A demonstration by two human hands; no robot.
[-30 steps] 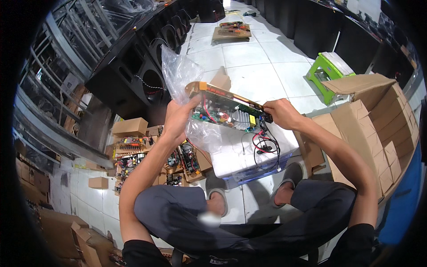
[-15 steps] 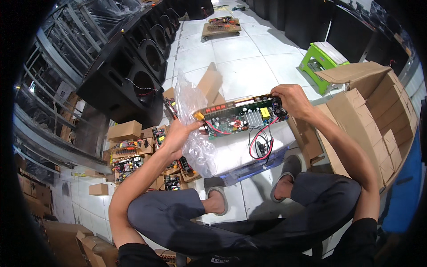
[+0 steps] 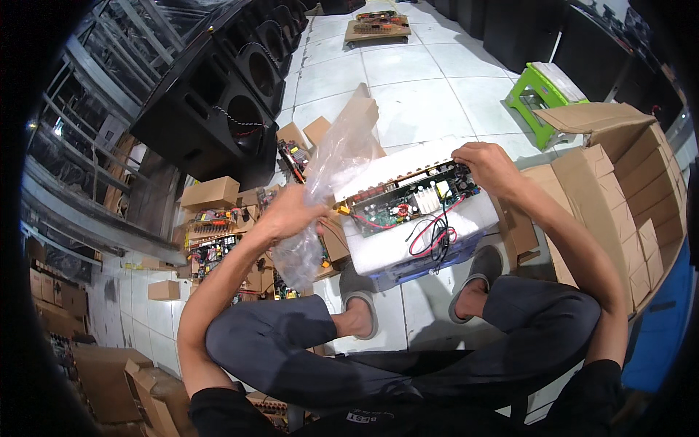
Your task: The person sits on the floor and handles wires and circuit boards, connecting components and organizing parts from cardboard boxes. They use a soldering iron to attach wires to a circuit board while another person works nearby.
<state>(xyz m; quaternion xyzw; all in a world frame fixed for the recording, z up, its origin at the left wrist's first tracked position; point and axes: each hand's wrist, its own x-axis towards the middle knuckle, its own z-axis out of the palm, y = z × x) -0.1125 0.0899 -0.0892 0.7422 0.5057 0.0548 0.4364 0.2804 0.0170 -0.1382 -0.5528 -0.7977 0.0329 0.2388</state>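
My left hand [image 3: 293,211] is closed on a crumpled clear plastic bag [image 3: 331,156], just off the left end of an amplifier circuit board [image 3: 408,198]. The board is long and green, with white heatsink fins, coils, a yellow connector and a metal strip along its far edge. At its right end my right hand [image 3: 486,164] pinches the far corner. Under the board is a thick white foam block [image 3: 477,217] on a blue crate [image 3: 397,271]. Red and black wires [image 3: 435,237] dangle over the foam's near side.
More boards and small cartons [image 3: 218,218] crowd the floor at left. Black speaker cabinets [image 3: 218,109] line the left side. A large open carton [image 3: 619,197] with dividers stands at right, near a green step stool [image 3: 542,98]. Farther off is a wheeled board [image 3: 377,30].
The plastic bag has come away from the board's left end and moved left with my left hand. The board is now lower, tilted back on the foam, my right hand still at its right end.
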